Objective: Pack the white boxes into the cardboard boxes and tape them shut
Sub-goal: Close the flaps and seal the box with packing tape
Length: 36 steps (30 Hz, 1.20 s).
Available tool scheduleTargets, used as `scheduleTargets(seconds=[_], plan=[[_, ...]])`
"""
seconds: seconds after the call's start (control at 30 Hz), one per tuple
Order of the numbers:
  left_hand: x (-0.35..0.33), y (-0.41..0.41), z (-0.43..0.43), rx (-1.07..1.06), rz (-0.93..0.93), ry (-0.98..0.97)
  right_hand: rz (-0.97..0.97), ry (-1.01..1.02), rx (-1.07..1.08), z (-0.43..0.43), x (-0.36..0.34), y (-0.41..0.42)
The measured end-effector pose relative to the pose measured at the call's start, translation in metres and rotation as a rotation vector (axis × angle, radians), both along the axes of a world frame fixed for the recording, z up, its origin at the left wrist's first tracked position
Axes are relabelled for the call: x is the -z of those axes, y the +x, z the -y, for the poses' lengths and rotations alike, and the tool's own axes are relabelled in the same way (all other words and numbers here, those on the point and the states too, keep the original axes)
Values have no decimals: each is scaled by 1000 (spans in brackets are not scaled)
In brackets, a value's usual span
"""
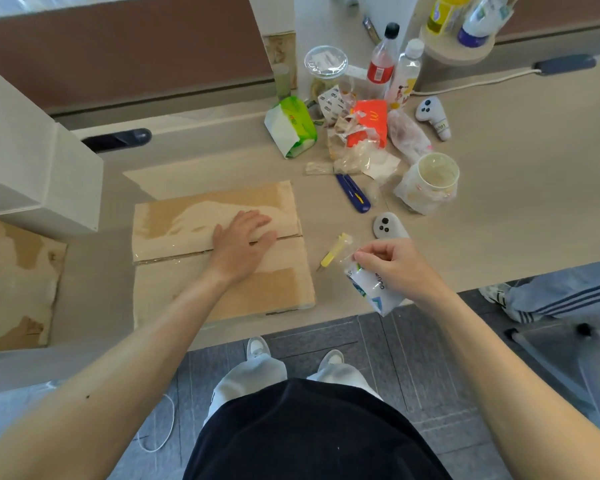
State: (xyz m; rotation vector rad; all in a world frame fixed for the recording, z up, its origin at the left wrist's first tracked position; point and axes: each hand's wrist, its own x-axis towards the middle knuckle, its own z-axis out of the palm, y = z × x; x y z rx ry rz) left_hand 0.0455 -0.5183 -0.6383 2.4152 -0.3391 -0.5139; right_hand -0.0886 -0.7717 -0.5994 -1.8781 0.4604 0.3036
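The cardboard box (219,251) lies closed on the counter (499,209) at its near edge, left of centre, with its two top flaps meeting in a seam (174,256) that runs left to right, rising slightly toward the right. Clear tape appears to shine along the left stretch of that seam, though how far it reaches cannot be told. The left hand (241,242) is laid flat on the lid, fingers spread and pointing far-right, its palm across the right half of the seam; nothing is gripped by it. The right hand (394,268) is held to the right of the box, just off its right edge, closed around a white printed packet (374,292), with thumb and forefinger pinched at a bit of clear film (347,259) at the packet's top. A yellow-handled tool (333,254) lies on the counter between the box and that hand, and a blue utility knife (353,192) lies farther off. The seam's long axis is judged to point toward the right hand, so any strip would be brought in from the right, the lid being pressed down by the left.
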Motion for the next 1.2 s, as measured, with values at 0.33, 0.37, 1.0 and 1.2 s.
scheduleTargets(seconds=[0.33,0.37,1.0,1.2], plan=[[-54,10,-57,-179,-505,-689,115,-11,-421,-105,-38,98],[-52,13,-67,-222,-489,-702,111,-32,-453,-114,-38,106],[-29,42,-196,-523,-145,-585,46,-583,-591,-231,-19,183],[-3,39,-234,-620,-284,-598,75,-284,-636,-243,-16,177]])
